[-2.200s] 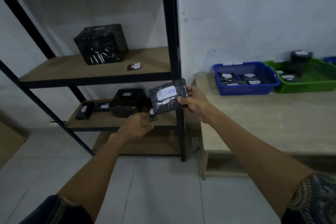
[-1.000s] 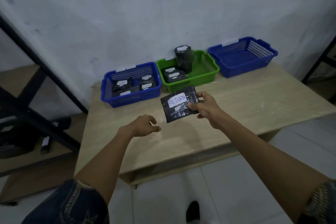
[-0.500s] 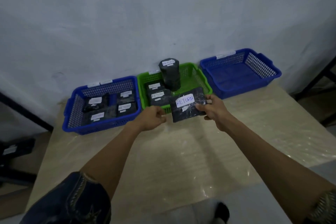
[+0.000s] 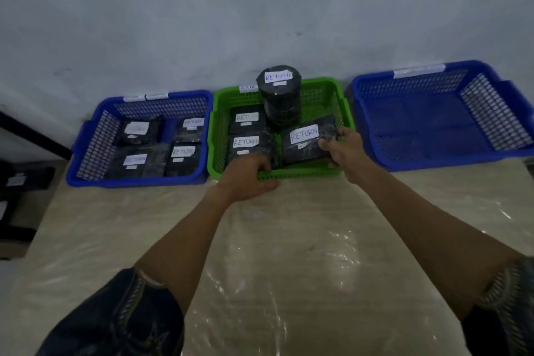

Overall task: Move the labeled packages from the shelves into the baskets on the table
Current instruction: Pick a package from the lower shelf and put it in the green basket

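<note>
R hand [image 4: 342, 150] grips pkg [image 4: 306, 141] beside cylinder [image 4: 278, 98] in green basket [image 4: 323, 95]; L hand [image 4: 245, 176] holds rim.

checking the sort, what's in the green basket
The green basket holds a tall round package at the back, two flat packages on the left and a fourth package in the right hand, all labelled RETURN. The left hand grips the front rim, covering that corner.

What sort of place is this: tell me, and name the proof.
Probably a parcel sorting room: a green basket tagged RETURN, black wrapped packages labelled RETURN inside it, blue baskets alongside.
</note>
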